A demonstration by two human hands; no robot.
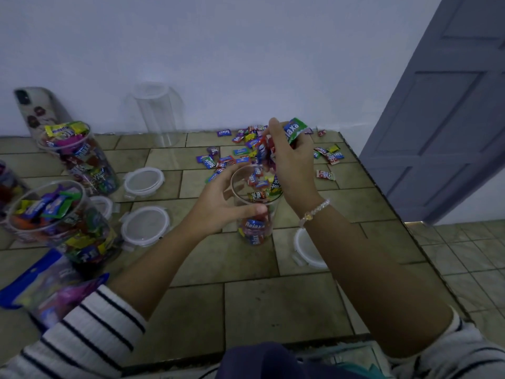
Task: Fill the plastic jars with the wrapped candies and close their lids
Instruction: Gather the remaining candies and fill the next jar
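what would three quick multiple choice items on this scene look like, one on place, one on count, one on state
1. Where is the empty jar?
A. by the wall
B. on the floor
C. in the left hand

2. How many loose lids lie left of the held jar?
A. one
B. three
C. six

3. What is the right hand doing?
A. pressing a lid shut
B. resting flat
C. holding candies over the jar

Key: 1 A, it stands at the back against the wall. 2 B, three white-rimmed lids lie there. 3 C, its fingers clutch wrappers above the open mouth while the left hand steadies the jar.
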